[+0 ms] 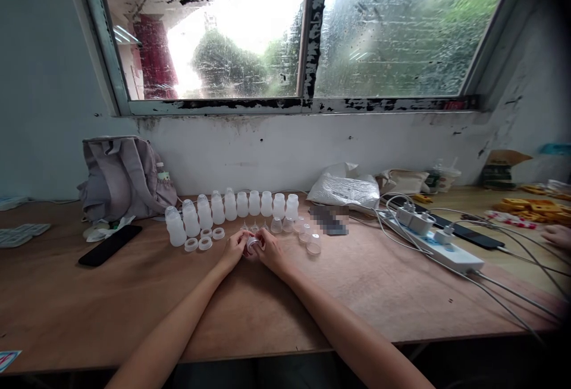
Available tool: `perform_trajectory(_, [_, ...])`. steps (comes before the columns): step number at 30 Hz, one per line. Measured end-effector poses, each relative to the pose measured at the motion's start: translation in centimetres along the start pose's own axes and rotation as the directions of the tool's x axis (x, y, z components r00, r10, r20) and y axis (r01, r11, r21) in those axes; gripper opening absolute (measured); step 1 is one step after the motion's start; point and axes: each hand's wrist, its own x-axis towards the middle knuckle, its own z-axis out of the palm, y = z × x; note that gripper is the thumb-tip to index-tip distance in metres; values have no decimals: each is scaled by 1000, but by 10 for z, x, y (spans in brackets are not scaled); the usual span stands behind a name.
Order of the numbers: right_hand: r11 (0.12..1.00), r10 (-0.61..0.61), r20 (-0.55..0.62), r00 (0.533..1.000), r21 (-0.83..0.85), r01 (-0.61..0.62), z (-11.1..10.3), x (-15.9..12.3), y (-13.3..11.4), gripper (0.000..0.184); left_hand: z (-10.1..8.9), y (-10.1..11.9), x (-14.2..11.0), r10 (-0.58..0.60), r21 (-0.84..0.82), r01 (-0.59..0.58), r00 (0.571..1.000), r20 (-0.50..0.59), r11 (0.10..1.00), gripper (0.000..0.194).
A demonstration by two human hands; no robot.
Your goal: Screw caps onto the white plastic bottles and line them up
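My forearms cross the near edge of the table (250,311), and my left hand (235,247) and right hand (271,251) meet over it. My thumbs and fingers are bent inward, pinching a small clear ring (253,242) between both hands; some fingertips are too small or hidden to tell. The ring is just above the wood, or touching it, I cannot tell which

Left of my hands lie some white rings (191,245), with a phone (110,246) further left. To the right lie clear caps (314,247), and just past my hands stand small teats (243,228). Behind these, ten frosted bottles (242,204) stand upright in a curved row, the leftmost ones topped. Well to the right, a power strip (435,247) holds plugs and cables, and another person's hand (557,237) shows at the edge, near yellow parts (530,206)

Farther back, a backpack (122,178) sits left and a silvery bag (343,190) right, before the wall (214,151) and the window (250,50)
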Motion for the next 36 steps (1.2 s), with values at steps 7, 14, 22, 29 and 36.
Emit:
perform_trajectory(7, [986,156,-28,987,69,-154,0,4,8,9,7,6,-5,-43,-64,47,997,65,997,27])
perform_trajectory(14, [973,213,-37,976,96,-209,4,8,7,12,7,10,-8,-48,19,47,996,73,999,27])
perform_trajectory(22, [963,249,-53,967,119,-241,3,8,12,15,7,16,-11,-42,98,29,991,128,995,28])
perform_trajectory(29, [953,189,40,981,232,-193,-4,6,6,19,8,15,-15,59,277,-61,998,13,959,25])
perform_trajectory(36, [736,215,251,944,594,-325,-7,9,-3,30,-2,-3,-1,-33,104,38,998,-53,994,23])
